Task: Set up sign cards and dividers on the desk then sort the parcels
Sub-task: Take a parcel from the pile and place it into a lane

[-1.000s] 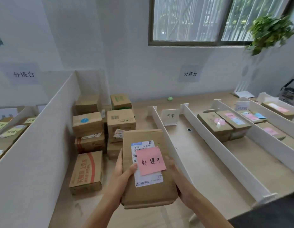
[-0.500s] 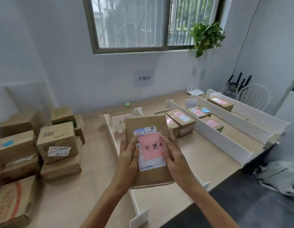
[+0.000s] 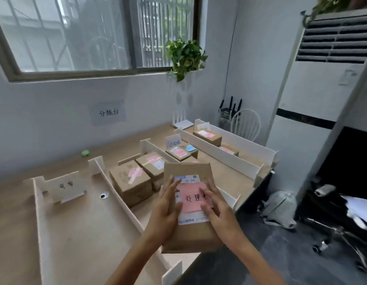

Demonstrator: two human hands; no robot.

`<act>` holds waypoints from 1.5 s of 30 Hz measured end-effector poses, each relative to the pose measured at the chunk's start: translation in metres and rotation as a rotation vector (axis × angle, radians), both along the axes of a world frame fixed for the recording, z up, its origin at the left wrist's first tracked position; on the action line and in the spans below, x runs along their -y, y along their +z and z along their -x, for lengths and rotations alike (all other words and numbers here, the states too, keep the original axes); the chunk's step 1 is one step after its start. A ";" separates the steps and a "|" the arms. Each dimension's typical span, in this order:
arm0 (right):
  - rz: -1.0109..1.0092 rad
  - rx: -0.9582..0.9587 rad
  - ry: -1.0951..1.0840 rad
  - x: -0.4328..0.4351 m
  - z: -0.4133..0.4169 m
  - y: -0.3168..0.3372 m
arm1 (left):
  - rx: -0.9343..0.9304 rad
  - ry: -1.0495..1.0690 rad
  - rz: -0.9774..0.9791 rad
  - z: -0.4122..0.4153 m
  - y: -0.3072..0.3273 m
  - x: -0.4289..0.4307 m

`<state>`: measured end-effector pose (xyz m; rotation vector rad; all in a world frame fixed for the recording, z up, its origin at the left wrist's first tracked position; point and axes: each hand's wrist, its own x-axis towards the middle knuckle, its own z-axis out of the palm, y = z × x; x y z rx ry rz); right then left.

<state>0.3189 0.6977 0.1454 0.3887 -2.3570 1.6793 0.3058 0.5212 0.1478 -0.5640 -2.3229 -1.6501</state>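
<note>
I hold a brown cardboard parcel [image 3: 186,170] with a white shipping label and a pink sticky note [image 3: 192,199] on top. My left hand [image 3: 166,212] grips its left side and my right hand [image 3: 216,210] its right side, fingers lying over the note. The parcel hovers above the second lane of the desk, near the front edge. White dividers [image 3: 119,194] split the desk into lanes. Two taped parcels [image 3: 130,182] sit in that second lane behind my hands. A sign card [image 3: 64,187] stands in the leftmost lane, another sign card [image 3: 174,142] further right.
More labelled parcels [image 3: 207,136] lie in the right lanes. A small green object [image 3: 85,153] rests by the wall. A tall air conditioner [image 3: 320,103], a white chair [image 3: 247,124], a grey bag [image 3: 280,208] and an office chair base [image 3: 334,239] stand right of the desk.
My view has swung right, away from the parcel pile. The held parcel has moved right with it, from above the leftmost lane's divider to above the second lane.
</note>
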 end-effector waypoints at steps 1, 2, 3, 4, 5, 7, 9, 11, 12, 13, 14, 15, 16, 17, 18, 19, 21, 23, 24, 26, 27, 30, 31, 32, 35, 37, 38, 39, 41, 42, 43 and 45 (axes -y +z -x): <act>-0.002 0.008 -0.014 -0.013 0.011 -0.002 | 0.032 -0.025 -0.019 0.013 -0.001 -0.011; 0.002 0.020 -0.024 -0.024 0.022 -0.002 | 0.054 -0.044 -0.028 0.026 -0.002 -0.023; 0.004 0.030 -0.034 -0.036 0.035 -0.003 | 0.061 -0.053 -0.037 0.039 -0.003 -0.034; 0.004 0.034 -0.038 -0.047 0.049 -0.004 | 0.061 -0.058 -0.044 0.054 -0.004 -0.045; -0.001 0.034 -0.042 -0.058 0.064 -0.006 | 0.061 -0.058 -0.045 0.069 -0.006 -0.056; -0.010 0.038 -0.052 -0.079 0.096 -0.011 | 0.070 -0.048 -0.027 0.101 -0.009 -0.078; -0.025 0.066 -0.058 -0.103 0.130 -0.016 | 0.093 -0.047 -0.045 0.134 -0.014 -0.101; -0.040 0.096 -0.058 -0.126 0.164 -0.019 | 0.114 -0.046 -0.081 0.166 -0.019 -0.126; -0.060 0.104 -0.055 -0.137 0.182 -0.020 | 0.126 -0.040 -0.098 0.182 -0.021 -0.137; -0.081 0.117 -0.047 -0.149 0.200 -0.019 | 0.146 -0.031 -0.114 0.199 -0.022 -0.149; -0.096 0.134 -0.036 -0.161 0.220 -0.019 | 0.173 -0.021 -0.119 0.216 -0.024 -0.160; -0.108 0.147 -0.026 -0.173 0.239 -0.018 | 0.195 -0.016 -0.116 0.234 -0.025 -0.172; -0.116 0.163 -0.016 -0.186 0.258 -0.017 | 0.215 -0.014 -0.111 0.252 -0.026 -0.184; -0.116 0.181 -0.010 -0.199 0.275 -0.014 | 0.230 -0.009 -0.104 0.268 -0.026 -0.196; -0.109 0.197 -0.004 -0.212 0.292 -0.012 | 0.242 -0.003 -0.093 0.285 -0.026 -0.208; -0.101 0.209 0.004 -0.226 0.308 -0.010 | 0.248 0.002 -0.081 0.301 -0.025 -0.221; -0.090 0.248 0.003 -0.254 0.336 -0.010 | 0.275 0.010 -0.071 0.330 -0.025 -0.249; -0.087 0.291 -0.002 -0.285 0.361 -0.013 | 0.315 0.000 -0.070 0.355 -0.025 -0.278; -0.099 0.307 0.000 -0.302 0.375 -0.015 | 0.334 -0.012 -0.066 0.367 -0.026 -0.294; -0.120 0.333 0.000 -0.336 0.404 -0.015 | 0.361 -0.008 -0.036 0.391 -0.023 -0.328; -0.116 0.341 0.004 -0.353 0.420 -0.013 | 0.361 0.005 -0.025 0.403 -0.020 -0.345; -0.085 0.355 0.076 -0.406 0.474 -0.003 | 0.330 0.056 -0.048 0.446 -0.017 -0.396; -0.087 0.352 0.104 -0.423 0.492 0.002 | 0.314 0.077 -0.060 0.461 -0.017 -0.414; -0.100 0.356 0.131 -0.440 0.511 0.006 | 0.307 0.096 -0.076 0.476 -0.019 -0.431; -0.161 0.408 0.205 -0.487 0.561 0.014 | 0.357 0.173 -0.100 0.510 -0.023 -0.480; -0.200 0.472 0.278 -0.516 0.591 0.010 | 0.392 0.211 -0.126 0.527 -0.030 -0.511; -0.212 0.520 0.315 -0.529 0.605 0.006 | 0.419 0.233 -0.147 0.533 -0.034 -0.525; -0.225 0.564 0.348 -0.540 0.617 0.001 | 0.448 0.249 -0.166 0.538 -0.038 -0.537; -0.250 0.636 0.406 -0.557 0.640 -0.015 | 0.523 0.286 -0.186 0.548 -0.055 -0.558; -0.263 0.660 0.427 -0.563 0.650 -0.025 | 0.570 0.313 -0.192 0.553 -0.063 -0.566; -0.283 0.676 0.444 -0.567 0.660 -0.035 | 0.612 0.341 -0.200 0.557 -0.071 -0.572; -0.305 0.702 0.479 -0.571 0.679 -0.053 | 0.693 0.379 -0.209 0.570 -0.085 -0.582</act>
